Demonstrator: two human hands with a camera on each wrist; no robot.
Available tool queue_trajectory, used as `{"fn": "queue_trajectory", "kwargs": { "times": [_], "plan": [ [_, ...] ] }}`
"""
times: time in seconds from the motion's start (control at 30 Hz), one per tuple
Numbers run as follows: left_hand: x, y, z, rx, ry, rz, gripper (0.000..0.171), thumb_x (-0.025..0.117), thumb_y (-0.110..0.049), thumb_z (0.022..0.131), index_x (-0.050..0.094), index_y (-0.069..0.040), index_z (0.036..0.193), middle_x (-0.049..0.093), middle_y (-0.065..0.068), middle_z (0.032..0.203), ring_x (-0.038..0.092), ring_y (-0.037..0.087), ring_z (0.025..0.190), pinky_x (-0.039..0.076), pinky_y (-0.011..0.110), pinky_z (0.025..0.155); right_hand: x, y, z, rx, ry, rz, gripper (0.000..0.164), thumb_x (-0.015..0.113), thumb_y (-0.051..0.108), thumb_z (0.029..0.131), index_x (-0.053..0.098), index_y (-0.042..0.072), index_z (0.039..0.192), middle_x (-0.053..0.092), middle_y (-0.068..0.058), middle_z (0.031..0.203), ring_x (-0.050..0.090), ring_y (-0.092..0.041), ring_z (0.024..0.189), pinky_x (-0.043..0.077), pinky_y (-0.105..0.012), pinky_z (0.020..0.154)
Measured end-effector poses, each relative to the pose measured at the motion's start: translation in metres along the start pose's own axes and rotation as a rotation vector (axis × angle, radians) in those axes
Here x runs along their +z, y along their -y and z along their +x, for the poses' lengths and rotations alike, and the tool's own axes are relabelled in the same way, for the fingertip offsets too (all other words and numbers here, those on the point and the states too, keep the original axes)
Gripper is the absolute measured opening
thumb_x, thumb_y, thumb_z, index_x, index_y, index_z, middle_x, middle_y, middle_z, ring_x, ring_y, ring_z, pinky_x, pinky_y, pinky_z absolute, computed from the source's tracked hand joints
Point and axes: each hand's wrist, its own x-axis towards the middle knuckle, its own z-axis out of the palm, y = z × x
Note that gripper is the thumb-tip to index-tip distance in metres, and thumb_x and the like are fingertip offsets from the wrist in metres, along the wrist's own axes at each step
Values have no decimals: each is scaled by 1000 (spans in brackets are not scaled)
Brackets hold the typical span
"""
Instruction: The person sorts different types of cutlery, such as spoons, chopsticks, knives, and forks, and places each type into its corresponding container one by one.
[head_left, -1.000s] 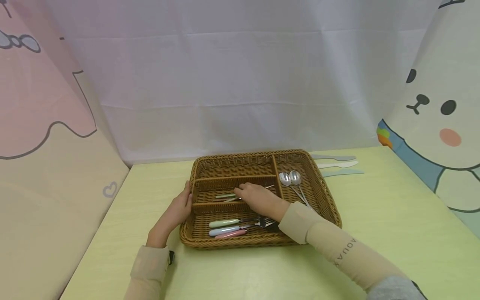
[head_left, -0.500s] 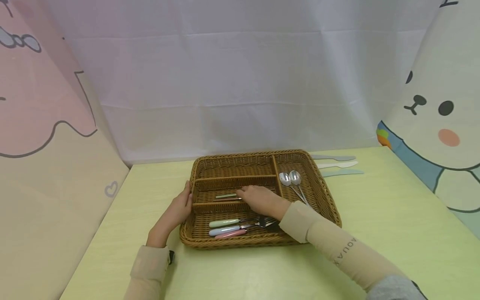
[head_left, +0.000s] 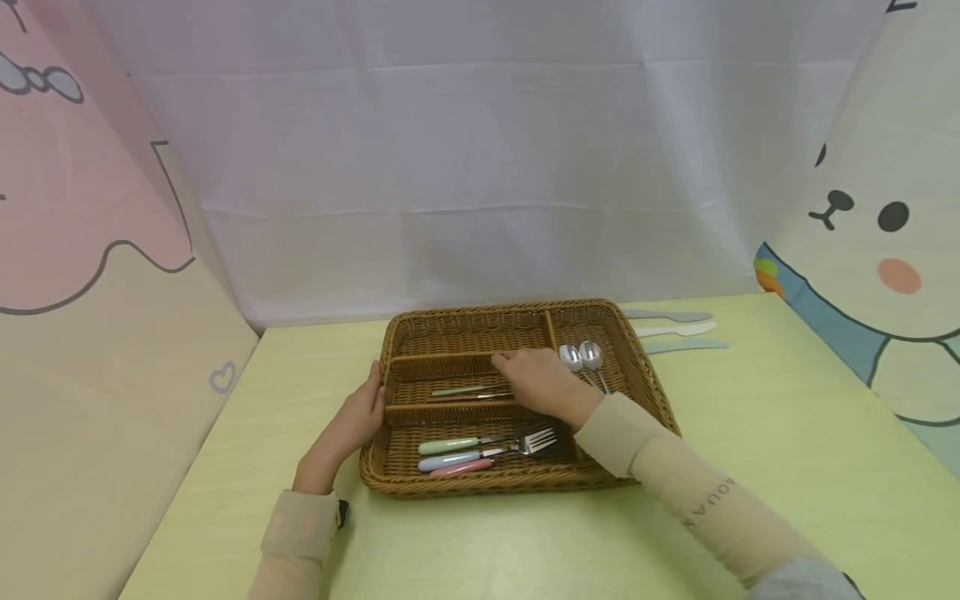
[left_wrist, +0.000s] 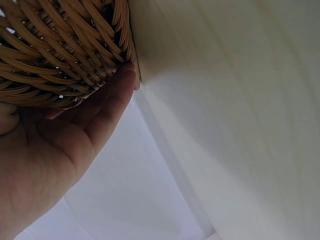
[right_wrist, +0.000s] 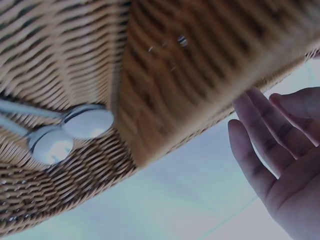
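In the head view my left hand [head_left: 358, 414] grips the left end of a brown wicker basket [head_left: 465, 493], its fingers against the outer wall, as the left wrist view also shows. My right hand [head_left: 542, 379] hovers over the right part of the basket's middle compartment, fingers loosely bent and holding nothing. Below and left of it lie thin utensils [head_left: 459, 392] with green and reddish handles; their other ends are hidden. The front compartment holds forks with a green handle [head_left: 448, 447], a blue handle [head_left: 447, 461] and a pink handle [head_left: 461, 468].
Two metal spoons [head_left: 591, 355] lie in the basket's right compartment. Several pale knives [head_left: 678, 329] lie on the table [head_left: 750, 433] beyond the basket's right side. A white cloth [head_left: 450, 167] hangs behind, with printed cloths at both sides.
My right hand has let go of a thin utensil in the middle compartment and moved up and to the right. The fork tines now show. My left hand stays put.
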Motion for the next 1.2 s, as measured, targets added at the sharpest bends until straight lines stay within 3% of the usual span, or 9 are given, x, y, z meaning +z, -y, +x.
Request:
{"fn": "queue_trajectory", "kwargs": {
  "times": [0.3, 0.5, 0.57, 1.0, 1.2],
  "plan": [
    [0, 0, 1, 10, 2, 7, 54, 25, -9, 101, -3, 12, 142, 15, 34, 145, 24, 45, 131, 29, 55, 106, -8, -27, -11, 90, -23, -20, 19, 51, 6, 89, 61, 9, 105, 64, -3, 78, 55, -14, 55, 38, -24, 36],
    [1, 0, 1, 9, 4, 4, 54, 24, -9, 101, -4, 12, 142, 14, 34, 145, 24, 45, 131, 28, 55, 105, -10, -50, -21, 121, -111, 7, 12, 53, 5, 88, 62, 6, 95, 57, -4, 65, 43, -11, 45, 28, -22, 36],
    [1, 0, 1, 7, 3, -4, 54, 25, -9, 101, -4, 11, 142, 14, 33, 145, 23, 45, 132, 28, 55, 106, -11, -58, -24, 136, -119, 5, 14, 53, 5, 87, 62, 5, 98, 57, -4, 67, 43, -12, 46, 28, -22, 36],
    [1, 0, -1, -7, 8, -15, 54, 24, -9, 101, -5, 11, 142, 13, 33, 146, 23, 44, 132, 28, 54, 106, -7, -112, -47, 321, -134, 58, 7, 51, 4, 82, 57, 4, 85, 58, -8, 71, 52, -20, 54, 41, -33, 39],
    [-1, -2, -2, -13, 11, -16, 54, 23, -9, 101, -6, 11, 142, 13, 33, 146, 24, 44, 132, 28, 54, 106, -5, -132, -60, 404, -66, 77, 22, 42, 10, 90, 59, 1, 101, 63, -15, 81, 61, -30, 68, 49, -42, 48]
  ]
}}
